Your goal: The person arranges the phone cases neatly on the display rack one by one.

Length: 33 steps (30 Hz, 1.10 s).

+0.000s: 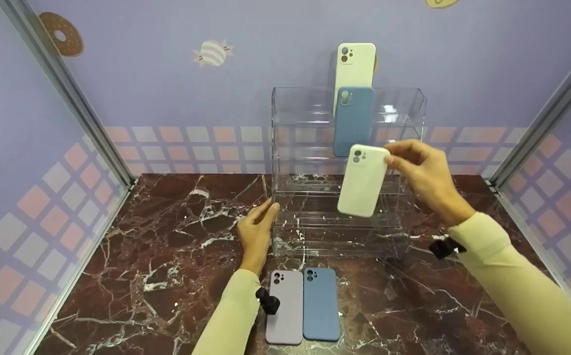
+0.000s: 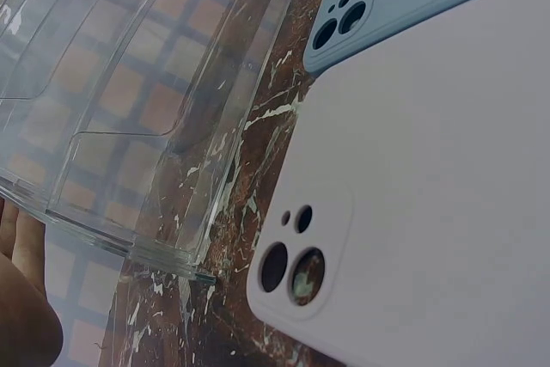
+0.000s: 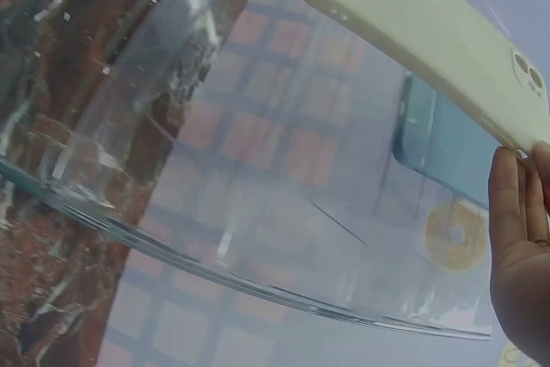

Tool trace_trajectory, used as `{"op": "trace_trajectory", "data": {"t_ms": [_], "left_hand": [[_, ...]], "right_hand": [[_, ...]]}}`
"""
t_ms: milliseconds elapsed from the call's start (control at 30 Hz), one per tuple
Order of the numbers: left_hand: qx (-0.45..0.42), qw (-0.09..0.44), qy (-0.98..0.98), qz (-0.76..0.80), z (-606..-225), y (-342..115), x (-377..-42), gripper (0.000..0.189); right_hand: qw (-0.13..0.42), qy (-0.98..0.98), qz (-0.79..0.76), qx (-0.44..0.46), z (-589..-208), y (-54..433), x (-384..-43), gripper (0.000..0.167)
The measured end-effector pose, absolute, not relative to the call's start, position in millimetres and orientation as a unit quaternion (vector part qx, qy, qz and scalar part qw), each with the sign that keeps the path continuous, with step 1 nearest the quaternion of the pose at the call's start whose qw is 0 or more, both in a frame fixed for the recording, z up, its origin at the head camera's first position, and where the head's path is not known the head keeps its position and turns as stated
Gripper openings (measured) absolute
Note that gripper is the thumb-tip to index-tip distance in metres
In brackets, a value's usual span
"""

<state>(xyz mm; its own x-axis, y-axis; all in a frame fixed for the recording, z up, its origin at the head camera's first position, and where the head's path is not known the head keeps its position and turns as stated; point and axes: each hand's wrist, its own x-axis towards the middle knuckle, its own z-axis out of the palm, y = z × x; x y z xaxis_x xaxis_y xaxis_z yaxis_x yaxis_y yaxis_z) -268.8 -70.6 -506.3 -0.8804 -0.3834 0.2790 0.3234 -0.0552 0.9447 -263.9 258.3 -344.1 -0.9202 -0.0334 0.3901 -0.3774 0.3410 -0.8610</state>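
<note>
A cream phone case (image 1: 362, 185) is pinched at its upper right corner by my right hand (image 1: 425, 172), in front of a clear acrylic tiered rack (image 1: 315, 236). In the right wrist view the same cream case (image 3: 430, 32) tilts above the rack's edge. My left hand (image 1: 257, 229) touches the rack's left side, fingers partly behind its wall. On the upper tiers stand a blue phone case (image 1: 353, 121) and, higher behind it, another cream phone case (image 1: 359, 64). A lilac phone case (image 1: 285, 315) and a second blue phone case (image 1: 320, 305) lie side by side on the table before the rack.
The dark red marbled table (image 1: 167, 276) carries everything. Purple printed wall panels (image 1: 206, 103) close off the back and both sides, with metal posts at the corners. A black wrist camera (image 1: 268, 301) on my left sleeve overlaps the lilac case in the head view.
</note>
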Motion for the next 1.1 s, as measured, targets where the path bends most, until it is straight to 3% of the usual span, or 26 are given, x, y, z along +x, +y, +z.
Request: {"op": "trace_trajectory", "data": {"t_ms": [633, 1100], "left_hand": [[0.021, 0.237, -0.635, -0.735, -507.3, -71.9, -266.8, 0.026], [0.022, 0.252, -0.645, -0.721, -508.2, -67.4, -267.8, 0.026]], "right_hand": [[0.196, -0.755, 0.613, 0.126, -298.3, 250.4, -307.1, 0.019], [0.202, -0.775, 0.587, 0.121, -303.3, 244.8, -327.3, 0.018]]}}
